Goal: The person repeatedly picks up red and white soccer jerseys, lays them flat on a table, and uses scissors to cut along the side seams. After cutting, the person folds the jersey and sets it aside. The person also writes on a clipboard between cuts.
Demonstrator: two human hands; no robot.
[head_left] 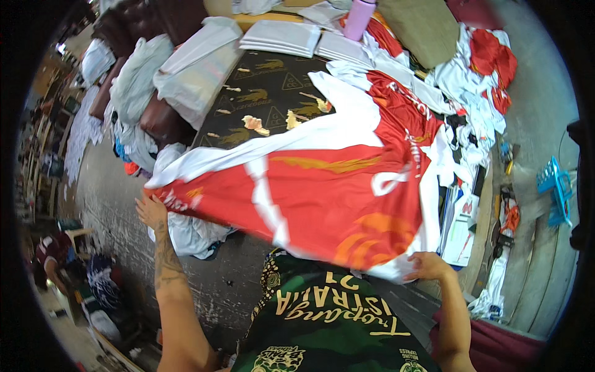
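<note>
A large red and white printed cloth with orange shapes, which looks like a long-sleeved jersey or uncut jersey fabric, is stretched across in front of me. At its left end, my left hand grips the red edge. My right hand pinches the white lower right corner. Between the hands the near edge hangs taut, over the front of a dark patterned tabletop. The cloth's far part rests on that surface and hides much of it. Small torn scraps lie just beyond the cloth.
Stacked white folded pieces and a pink tumbler stand at the far edge. Filled plastic bags sit at the far left. Red and white cloth piles up at the right. Farther right is a blue plastic stool. Another person is at lower left.
</note>
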